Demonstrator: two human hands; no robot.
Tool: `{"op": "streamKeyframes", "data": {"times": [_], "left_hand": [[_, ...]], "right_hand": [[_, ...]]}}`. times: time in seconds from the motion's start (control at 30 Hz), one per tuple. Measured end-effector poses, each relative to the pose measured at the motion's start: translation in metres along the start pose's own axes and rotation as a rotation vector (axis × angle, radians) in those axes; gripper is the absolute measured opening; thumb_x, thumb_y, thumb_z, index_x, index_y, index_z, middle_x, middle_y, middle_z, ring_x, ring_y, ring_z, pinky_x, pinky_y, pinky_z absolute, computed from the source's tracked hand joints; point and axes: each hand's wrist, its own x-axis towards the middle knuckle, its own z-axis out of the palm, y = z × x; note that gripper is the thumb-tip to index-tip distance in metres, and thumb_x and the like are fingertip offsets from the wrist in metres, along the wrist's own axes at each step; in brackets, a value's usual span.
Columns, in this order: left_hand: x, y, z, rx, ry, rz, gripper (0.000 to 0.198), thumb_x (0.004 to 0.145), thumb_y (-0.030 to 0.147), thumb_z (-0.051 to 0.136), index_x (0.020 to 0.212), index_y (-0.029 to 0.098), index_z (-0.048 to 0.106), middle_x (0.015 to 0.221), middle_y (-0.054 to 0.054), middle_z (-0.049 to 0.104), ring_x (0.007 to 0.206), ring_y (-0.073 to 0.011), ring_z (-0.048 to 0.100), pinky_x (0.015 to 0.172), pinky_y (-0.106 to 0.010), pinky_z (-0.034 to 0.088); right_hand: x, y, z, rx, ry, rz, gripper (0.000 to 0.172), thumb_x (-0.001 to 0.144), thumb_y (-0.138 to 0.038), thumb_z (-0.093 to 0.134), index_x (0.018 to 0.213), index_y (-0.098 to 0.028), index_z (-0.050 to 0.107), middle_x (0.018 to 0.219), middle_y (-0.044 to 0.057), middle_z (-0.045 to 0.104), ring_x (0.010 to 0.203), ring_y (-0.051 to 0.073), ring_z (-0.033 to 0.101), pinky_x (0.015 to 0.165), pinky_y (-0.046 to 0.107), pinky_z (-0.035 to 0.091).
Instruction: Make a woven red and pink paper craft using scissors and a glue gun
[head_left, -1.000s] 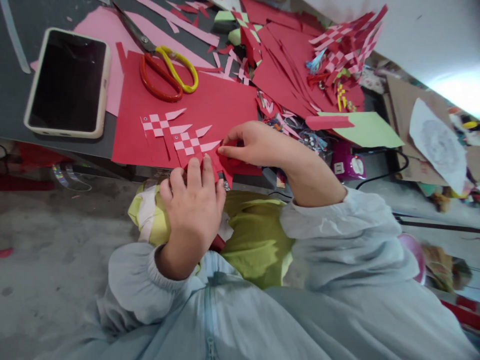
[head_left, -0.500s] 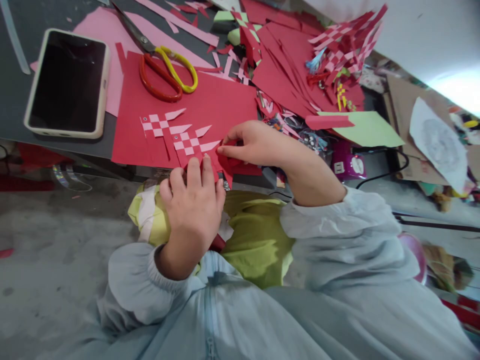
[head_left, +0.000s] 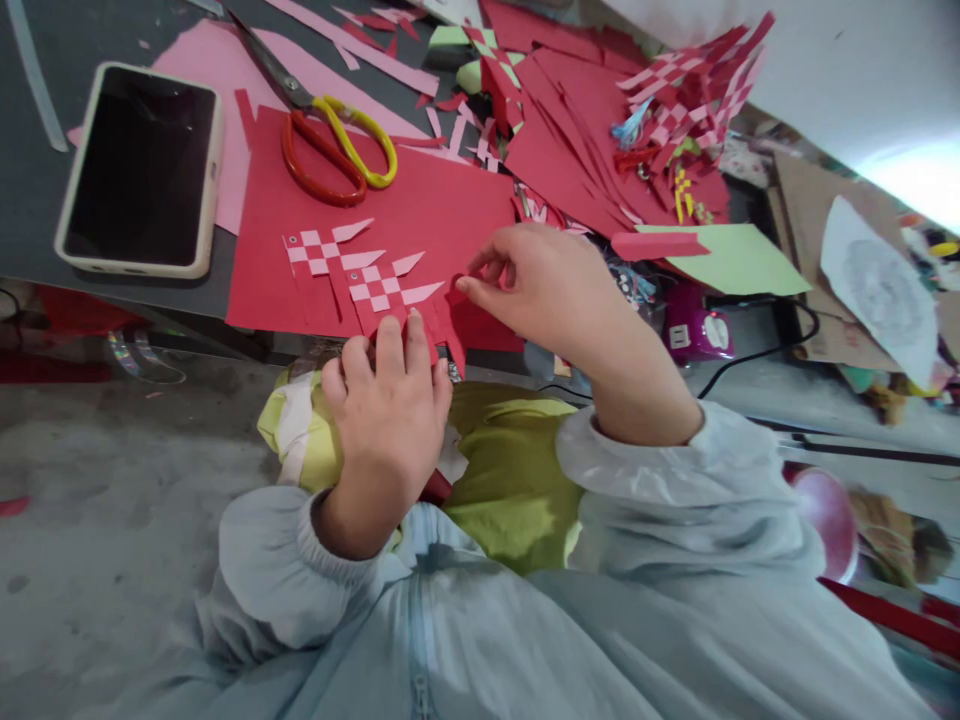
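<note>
Two woven red-and-pink paper fish lie on a red paper sheet (head_left: 442, 200) at the table's front edge: the left woven fish (head_left: 315, 252) and the right woven fish (head_left: 379, 288). My left hand (head_left: 386, 400) lies flat with its fingers apart, fingertips pressing red paper just below the right fish. What lies beneath the palm is hidden. To the right of that fish's tail, my right hand (head_left: 536, 285) is closed, thumb against forefinger, on the end of a thin red paper strip (head_left: 454, 290). Scissors (head_left: 322, 145) with one red and one yellow handle rest above the fish.
A phone (head_left: 139, 170) lies face up at left, partly over pink paper (head_left: 206, 60). Cut scraps, more red sheets (head_left: 562, 130) and a woven red-and-pink piece (head_left: 697, 90) fill the back. Green paper (head_left: 739, 260) and a purple punch-like object (head_left: 697, 325) are at right.
My right hand has moved a little right and up, away from the right fish's tail, drawing the strip's end with it. My left hand stays in place.
</note>
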Motion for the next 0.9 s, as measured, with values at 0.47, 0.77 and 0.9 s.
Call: {"op": "streamKeyframes", "data": {"times": [0.47, 0.77, 0.9], "left_hand": [[-0.001, 0.001, -0.001, 0.019, -0.015, -0.003, 0.050, 0.097, 0.035, 0.037, 0.141, 0.017, 0.052, 0.135, -0.015, 0.058, 0.108, -0.0337, 0.051, 0.089, -0.051, 0.039], [-0.005, -0.005, -0.001, 0.021, 0.034, 0.053, 0.050, 0.095, 0.037, 0.042, 0.141, 0.020, 0.052, 0.129, -0.012, 0.061, 0.105, -0.0302, 0.050, 0.091, -0.049, 0.037], [-0.005, -0.008, -0.001, 0.015, 0.039, 0.064, 0.049, 0.095, 0.034, 0.041, 0.141, 0.019, 0.053, 0.129, -0.012, 0.062, 0.105, -0.0302, 0.050, 0.090, -0.049, 0.037]], "right_hand": [[-0.043, -0.009, 0.030, -0.021, 0.057, -0.257, 0.035, 0.097, -0.029, 0.047, 0.124, -0.021, 0.068, 0.086, 0.009, 0.059, 0.083, 0.021, 0.050, 0.075, 0.035, 0.044], [-0.045, -0.010, 0.034, -0.071, 0.080, -0.267, 0.038, 0.098, -0.031, 0.044, 0.129, -0.020, 0.064, 0.086, 0.010, 0.059, 0.083, 0.021, 0.049, 0.076, 0.034, 0.045], [-0.045, -0.010, 0.034, -0.058, 0.078, -0.267, 0.038, 0.098, -0.031, 0.043, 0.127, -0.019, 0.065, 0.086, 0.010, 0.059, 0.082, 0.022, 0.049, 0.075, 0.035, 0.045]]}}
